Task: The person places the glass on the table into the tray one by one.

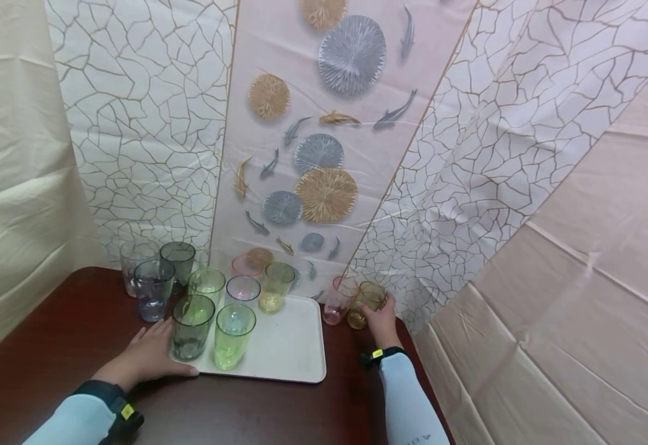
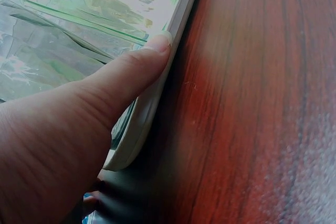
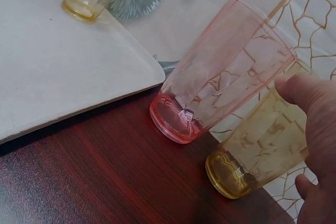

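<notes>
At the right end of the table my right hand [image 1: 381, 318] grips a yellow glass [image 3: 257, 140], its thumb near the rim. A pink glass [image 3: 210, 77] stands upright close beside it. My left hand [image 1: 148, 355] lies at the front left corner of a white tray [image 1: 296, 346], with the thumb along the front rim and the other fingers stretched out at the left side. Close to that hand on the tray stand a grey glass [image 1: 191, 330] and a green glass [image 1: 234, 340].
Farther back on the tray are a pale green glass [image 1: 207, 284], a purple-rimmed glass [image 1: 243, 290], a pink-rimmed glass [image 1: 246, 267] and another yellow glass [image 1: 276, 287]. Blue [image 1: 154, 293], dark grey [image 1: 178, 262] and clear [image 1: 132, 266] glasses stand left of it. Patterned cloth [image 1: 324, 154] hangs behind the table.
</notes>
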The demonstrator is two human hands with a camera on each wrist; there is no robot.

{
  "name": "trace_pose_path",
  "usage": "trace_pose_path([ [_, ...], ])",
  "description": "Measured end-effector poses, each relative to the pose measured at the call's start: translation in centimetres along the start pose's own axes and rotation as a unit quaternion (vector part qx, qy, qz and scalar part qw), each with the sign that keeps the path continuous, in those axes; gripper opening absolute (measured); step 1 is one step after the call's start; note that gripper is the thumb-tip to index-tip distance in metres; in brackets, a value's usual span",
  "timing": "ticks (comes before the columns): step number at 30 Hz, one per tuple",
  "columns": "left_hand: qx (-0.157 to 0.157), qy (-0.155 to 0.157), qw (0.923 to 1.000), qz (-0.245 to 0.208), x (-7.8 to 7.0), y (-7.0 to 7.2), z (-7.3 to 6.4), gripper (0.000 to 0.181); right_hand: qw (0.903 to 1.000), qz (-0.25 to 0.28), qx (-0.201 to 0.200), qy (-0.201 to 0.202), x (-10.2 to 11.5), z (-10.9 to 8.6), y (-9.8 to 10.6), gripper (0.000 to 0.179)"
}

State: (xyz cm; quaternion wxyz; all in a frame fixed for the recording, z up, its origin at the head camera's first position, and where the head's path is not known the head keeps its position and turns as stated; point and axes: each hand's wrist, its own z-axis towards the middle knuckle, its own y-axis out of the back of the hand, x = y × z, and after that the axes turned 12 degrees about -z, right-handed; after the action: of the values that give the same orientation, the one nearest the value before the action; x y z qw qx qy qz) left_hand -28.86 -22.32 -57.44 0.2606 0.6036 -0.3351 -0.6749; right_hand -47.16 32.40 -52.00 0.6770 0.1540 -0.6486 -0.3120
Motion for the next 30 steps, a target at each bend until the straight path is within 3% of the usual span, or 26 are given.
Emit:
trace_pose_path([
  [7,-0.003,0.001,1.0000,-0.007,0.4,-0.5,0.0,0.149,0.9999,0.008,-0.006,-0.003,-1.2,-0.1,-0.4,0.107],
  [16,0.002,0.004,1.0000,-0.006,0.5,-0.6,0.1,0.150,0.9988,0.017,-0.045,-0.001,-1.1,-2.1,-0.1,0.105],
  [22,-0.003,-0.002,1.0000,-0.001,0.3,-0.4,0.0,0.147,0.9982,0.018,-0.057,-0.005,-0.4,-4.7,0.2,0.103],
  [30,-0.006,-0.004,1.0000,0.001,0.3,-0.2,0.1,0.146,0.9994,0.000,-0.036,-0.004,1.1,-8.8,0.4,0.104],
])
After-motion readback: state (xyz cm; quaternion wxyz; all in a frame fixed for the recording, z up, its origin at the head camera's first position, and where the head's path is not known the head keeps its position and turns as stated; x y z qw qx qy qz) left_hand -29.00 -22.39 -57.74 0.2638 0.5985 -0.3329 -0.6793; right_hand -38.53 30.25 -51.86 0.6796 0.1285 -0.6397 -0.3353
